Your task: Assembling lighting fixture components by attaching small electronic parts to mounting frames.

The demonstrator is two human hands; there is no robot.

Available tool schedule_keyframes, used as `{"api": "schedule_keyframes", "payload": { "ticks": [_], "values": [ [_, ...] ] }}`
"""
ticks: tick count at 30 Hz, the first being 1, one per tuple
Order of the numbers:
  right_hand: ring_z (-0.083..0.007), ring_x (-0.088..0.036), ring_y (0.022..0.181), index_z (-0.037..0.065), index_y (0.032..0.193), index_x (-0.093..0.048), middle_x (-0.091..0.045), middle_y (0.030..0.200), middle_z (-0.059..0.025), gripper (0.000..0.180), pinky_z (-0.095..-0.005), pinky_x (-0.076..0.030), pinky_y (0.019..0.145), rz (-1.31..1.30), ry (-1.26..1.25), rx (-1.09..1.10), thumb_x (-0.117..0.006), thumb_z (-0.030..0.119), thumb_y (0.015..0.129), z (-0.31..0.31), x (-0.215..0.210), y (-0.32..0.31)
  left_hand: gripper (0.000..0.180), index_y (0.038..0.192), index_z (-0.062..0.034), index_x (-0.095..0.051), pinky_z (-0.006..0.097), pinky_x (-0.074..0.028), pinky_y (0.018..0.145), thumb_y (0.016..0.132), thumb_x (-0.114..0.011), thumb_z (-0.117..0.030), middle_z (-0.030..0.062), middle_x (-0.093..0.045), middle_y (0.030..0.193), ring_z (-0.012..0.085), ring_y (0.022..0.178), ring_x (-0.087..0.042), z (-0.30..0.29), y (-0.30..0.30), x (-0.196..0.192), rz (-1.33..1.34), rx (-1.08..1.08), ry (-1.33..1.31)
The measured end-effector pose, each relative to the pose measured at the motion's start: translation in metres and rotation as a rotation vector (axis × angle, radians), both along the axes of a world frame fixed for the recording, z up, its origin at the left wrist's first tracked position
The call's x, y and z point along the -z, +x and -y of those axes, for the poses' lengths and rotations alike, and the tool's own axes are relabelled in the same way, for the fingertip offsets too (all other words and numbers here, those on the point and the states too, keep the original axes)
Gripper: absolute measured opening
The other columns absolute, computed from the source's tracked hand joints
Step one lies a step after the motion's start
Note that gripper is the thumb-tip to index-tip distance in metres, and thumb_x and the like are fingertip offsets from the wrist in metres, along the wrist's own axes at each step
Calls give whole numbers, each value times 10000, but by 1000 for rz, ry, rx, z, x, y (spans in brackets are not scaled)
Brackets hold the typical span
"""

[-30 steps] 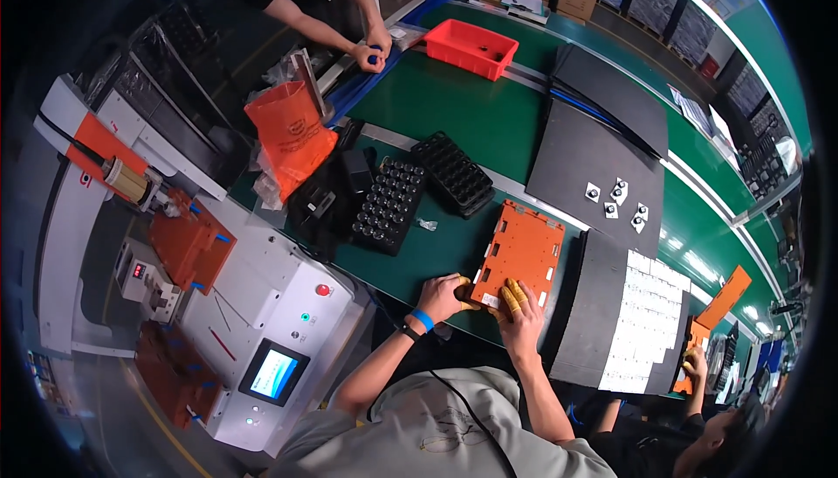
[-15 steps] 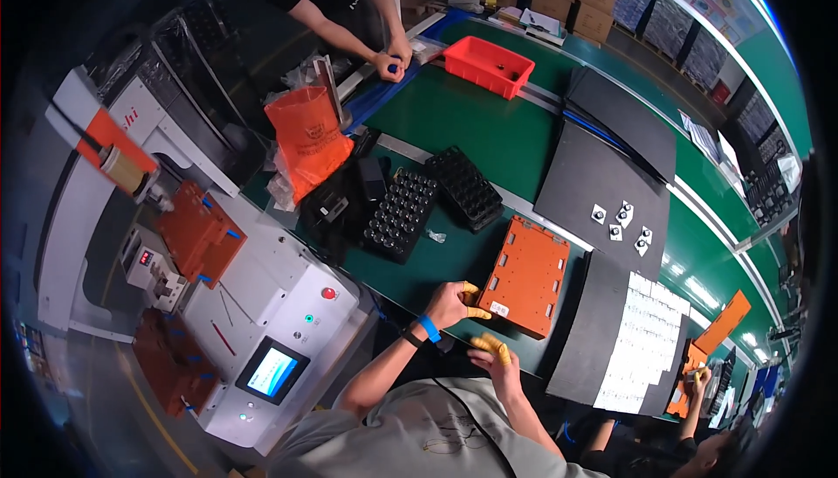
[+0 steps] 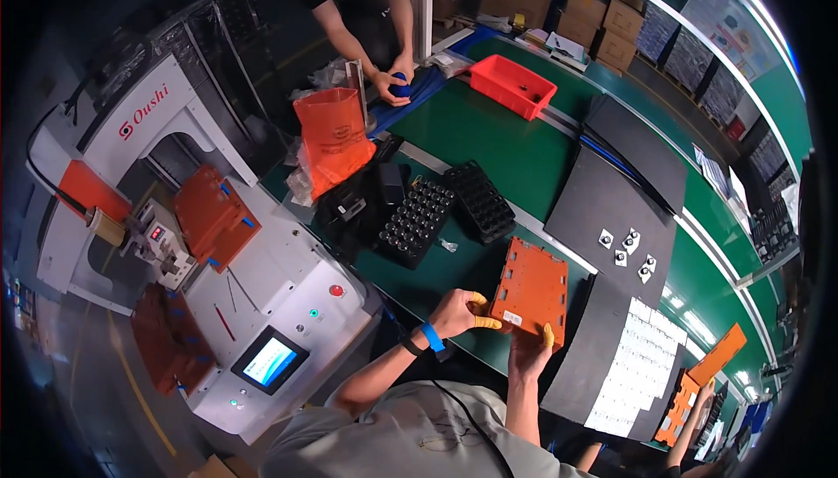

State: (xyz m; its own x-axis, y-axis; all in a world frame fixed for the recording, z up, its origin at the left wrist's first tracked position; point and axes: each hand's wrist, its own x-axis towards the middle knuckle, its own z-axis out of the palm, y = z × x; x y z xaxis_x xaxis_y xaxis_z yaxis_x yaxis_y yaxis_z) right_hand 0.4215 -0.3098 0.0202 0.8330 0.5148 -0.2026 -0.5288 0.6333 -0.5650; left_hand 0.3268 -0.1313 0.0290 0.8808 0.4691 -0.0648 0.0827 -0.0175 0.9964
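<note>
An orange rectangular case (image 3: 531, 288) with slots along its sides and a small white label is in front of me, tilted at the edge of the green bench. My left hand (image 3: 463, 314), with yellow finger cots and a blue wristband on its arm, is closed on the case's near left corner. My right hand (image 3: 529, 354) grips the near right edge, a yellow-covered thumb on top and the other fingers hidden beneath. Beyond the case lie a black tray of round parts (image 3: 417, 219) and another black tray (image 3: 480, 201).
A white machine with a touch screen (image 3: 271, 364) and orange fixtures (image 3: 216, 216) stands at left. An orange bag (image 3: 334, 139), a red bin (image 3: 512, 85) and black mats (image 3: 611, 190) with small parts lie farther off. Co-workers' hands (image 3: 394, 85) work at the far side and right.
My right hand has come in from beside the case and taken hold of its near edge. The case is now tilted. My view has turned a little, shifting the scene.
</note>
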Motion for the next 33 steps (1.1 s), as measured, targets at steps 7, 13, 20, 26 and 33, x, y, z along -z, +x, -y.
{"api": "schedule_keyframes", "payload": {
  "ticks": [7, 13, 20, 26, 33],
  "values": [
    [-267, -570, 1217, 32, 1335, -518, -563, 1350, -116, 499, -439, -491, 1006, 112, -129, 38, -613, 216, 881, 41, 8, 6, 378, 957, 34, -682, 257, -479, 613, 802, -835, -275, 45, -673, 752, 76, 668, -592, 6, -45, -41, -107, 203, 346],
    [-351, -577, 1184, -13, 1405, -424, -528, 1352, -181, 730, -505, -522, 957, 222, -11, -102, -618, 336, 793, 57, -52, 1, 243, 1148, -12, -685, 235, -500, 688, 927, -685, -115, 36, -719, 956, 58, 781, -623, -57, -203, -40, 132, -611, 114],
    [-336, -589, 1146, -3, 1372, -453, -561, 1257, -166, 779, -457, -529, 943, 251, -6, -255, -664, 378, 726, -18, -54, -12, 198, 1020, 23, -722, 225, -413, 608, 982, -603, -130, -14, -661, 817, 57, 678, -513, -64, -401, 28, 205, -1649, 127],
    [-352, -577, 1182, 15, 1359, -493, -547, 1330, -169, 723, -501, -520, 974, 163, 68, -565, -582, 416, 764, -80, -70, -80, 329, 780, 19, -689, 238, -295, 493, 985, -577, -212, -23, -550, 620, 53, 569, -420, 1, -488, 40, 90, -2086, 148],
    [-308, -554, 1222, 116, 1359, -538, -570, 1357, -85, 645, -470, -450, 1038, -23, 184, -1238, -555, 378, 770, -145, -80, -227, 355, 1102, -9, -687, 231, -339, 406, 1007, -494, -291, 25, -612, 726, 71, 479, -435, -29, -593, 31, 239, -2112, 5]
  ]
}}
